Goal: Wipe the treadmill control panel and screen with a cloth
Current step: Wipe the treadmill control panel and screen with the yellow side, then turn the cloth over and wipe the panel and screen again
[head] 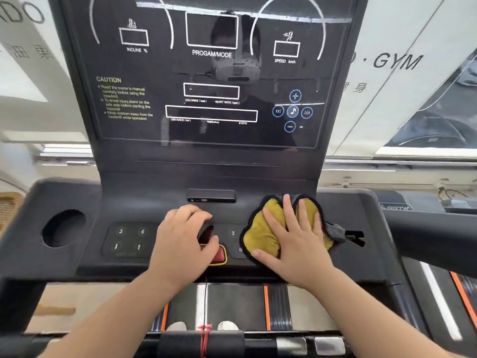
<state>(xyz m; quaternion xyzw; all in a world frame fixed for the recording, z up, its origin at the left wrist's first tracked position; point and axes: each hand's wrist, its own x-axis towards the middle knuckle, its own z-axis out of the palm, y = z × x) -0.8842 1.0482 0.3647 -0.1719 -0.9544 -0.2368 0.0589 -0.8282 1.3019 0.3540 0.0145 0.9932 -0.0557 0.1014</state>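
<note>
A yellow cloth [260,233] with black trim and a grey underside lies on the right half of the black control panel [124,239]. My right hand [296,236] presses flat on the cloth with its fingers spread. My left hand [183,236] rests on the middle of the panel with curled fingers, covering part of the red stop button [219,255]. Above stands the dark glossy screen [144,130] with white display outlines and printed labels. It reflects a person wearing a headset.
A round cup holder [63,227] sinks into the panel's left end. A small black slot piece [211,195] sits below the screen. A black handrail [433,226] runs off right. The treadmill belt [232,306] with orange stripes lies below, a red cord [205,339] hanging over it.
</note>
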